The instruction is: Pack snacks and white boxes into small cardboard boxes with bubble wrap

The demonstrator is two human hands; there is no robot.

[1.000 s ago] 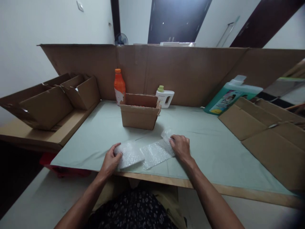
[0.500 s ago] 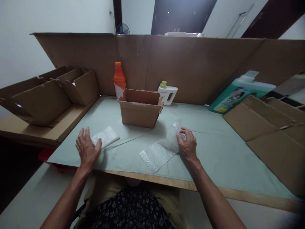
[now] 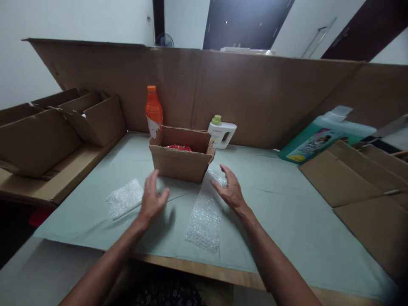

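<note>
The room is dimly lit, with a cool, greyish cast. The brightest patch is a pale glow at the top of the dark cabinet (image 3: 244, 25), and below it a hazy sheen spreads over the cardboard screen (image 3: 242, 85). Small white glints speckle the bubble wrap (image 3: 204, 225). On the bench (image 3: 274, 242), a soft-edged shadow lies beside the left hand's fingers (image 3: 151, 183), which look slightly blurred. Low on the left edge, the picture sinks to near black; the lower right corner is dark and smeared. Wide-angle distortion stretches the sides, and small print on the green bottle (image 3: 314, 142) is too soft to read.
</note>
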